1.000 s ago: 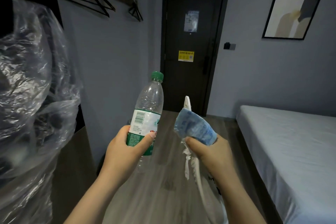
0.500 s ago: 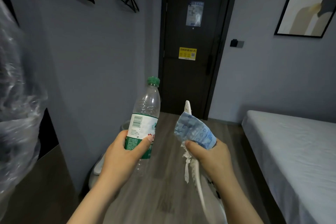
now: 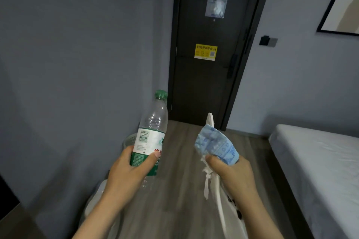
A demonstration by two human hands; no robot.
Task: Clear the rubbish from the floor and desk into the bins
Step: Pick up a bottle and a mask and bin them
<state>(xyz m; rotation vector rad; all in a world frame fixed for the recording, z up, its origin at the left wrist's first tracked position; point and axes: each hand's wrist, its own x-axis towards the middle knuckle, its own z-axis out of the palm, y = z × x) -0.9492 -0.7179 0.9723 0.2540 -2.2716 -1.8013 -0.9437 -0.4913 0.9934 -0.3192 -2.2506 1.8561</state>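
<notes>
My left hand (image 3: 128, 172) grips an empty clear plastic bottle (image 3: 152, 126) with a green cap and a green and white label, held upright. My right hand (image 3: 231, 172) grips a crumpled blue and white packet (image 3: 215, 145) together with white shredded tissue and a white strip that hangs down below the fist. Two bins stand on the floor by the left wall: a mesh bin (image 3: 129, 140) shows behind the bottle, and a pale bin (image 3: 95, 200) is partly hidden under my left forearm.
A dark door (image 3: 209, 75) with a yellow Wi-Fi sticker faces me at the end of the wooden floor (image 3: 180, 190). A bed (image 3: 318, 165) with a grey sheet fills the right side. Hangers hang on the grey wall at the upper left.
I have walked forward toward the door; the clear plastic sheeting at the left has left the view. The bins by the wall have come into sight. Both hands keep their grip.
</notes>
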